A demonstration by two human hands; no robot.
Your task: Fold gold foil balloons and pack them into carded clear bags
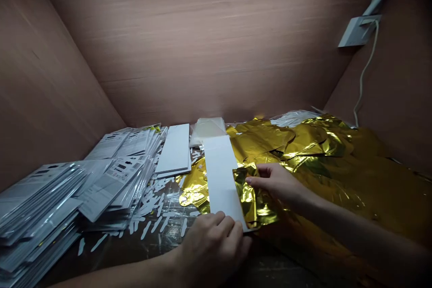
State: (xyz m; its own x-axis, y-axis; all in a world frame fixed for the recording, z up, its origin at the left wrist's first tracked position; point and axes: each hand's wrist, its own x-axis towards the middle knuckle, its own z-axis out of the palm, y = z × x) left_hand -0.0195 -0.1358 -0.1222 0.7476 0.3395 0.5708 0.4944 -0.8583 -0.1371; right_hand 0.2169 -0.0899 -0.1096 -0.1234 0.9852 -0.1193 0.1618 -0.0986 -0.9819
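Note:
A long white card (221,180) lies lengthwise in front of me, over part of the gold foil. My left hand (216,247) is closed with curled fingers at the card's near end; its fingertips are hidden. Thumb and fingers of my right hand (275,184) pinch a folded piece of gold foil balloon (249,195), which lies along the card's right edge and partly over it. Beneath and to the right spreads a large pile of flat gold foil balloons (324,184).
Stacks of packaged cards in clear sleeves (43,198) fill the left side. White cards (173,148) and clear bags (209,128) lie at the back. Small white strips (148,207) are scattered on the dark table. A cord (362,76) hangs from a wall socket (357,31).

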